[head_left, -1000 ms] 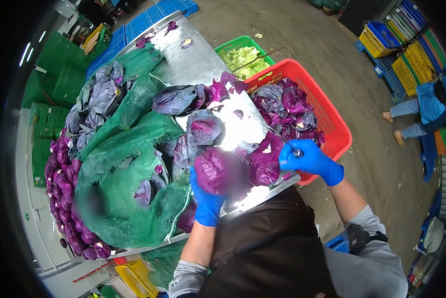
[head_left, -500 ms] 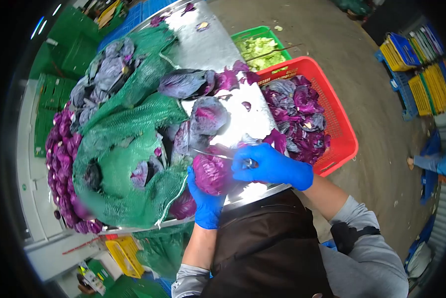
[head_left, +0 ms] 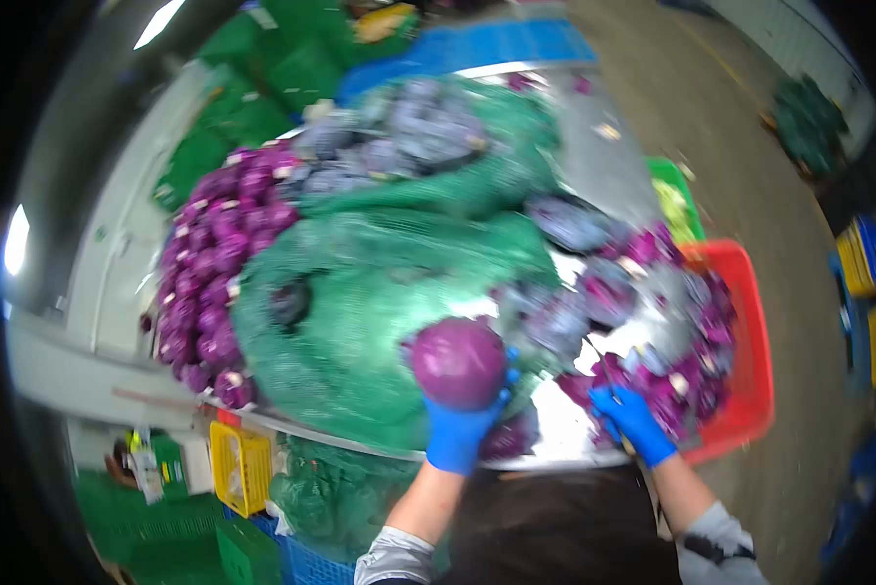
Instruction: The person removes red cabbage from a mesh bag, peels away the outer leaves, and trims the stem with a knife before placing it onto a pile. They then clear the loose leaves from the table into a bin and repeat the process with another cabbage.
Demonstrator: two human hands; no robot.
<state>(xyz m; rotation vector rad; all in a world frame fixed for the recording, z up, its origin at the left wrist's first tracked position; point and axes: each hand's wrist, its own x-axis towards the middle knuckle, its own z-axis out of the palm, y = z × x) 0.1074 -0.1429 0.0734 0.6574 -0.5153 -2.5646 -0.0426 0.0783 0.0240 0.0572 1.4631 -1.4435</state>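
Note:
My left hand (head_left: 460,429), in a blue glove, is closed around a smooth, round red cabbage (head_left: 459,363) and holds it over the green net sack (head_left: 350,292). In my blue-gloved right hand (head_left: 635,421) is a knife (head_left: 602,359), its thin blade pointing away from me over the metal table (head_left: 561,421). Loose purple leaves (head_left: 667,390) lie around that hand. Dull, leafy cabbages (head_left: 555,317) rest between the two hands. Motion blurs much of the view.
Peeled red cabbages (head_left: 214,253) are heaped at the table's left end. Unpeeled ones (head_left: 408,136) lie on netting at the back. A red crate (head_left: 750,341) with purple leaves and a green crate (head_left: 693,210) stand at the right. A yellow crate (head_left: 253,468) sits lower left.
My left hand has carried the cabbage left, over the net, and it now looks smooth. My right hand and the knife have drawn away from it to the right. The camera view has swung left.

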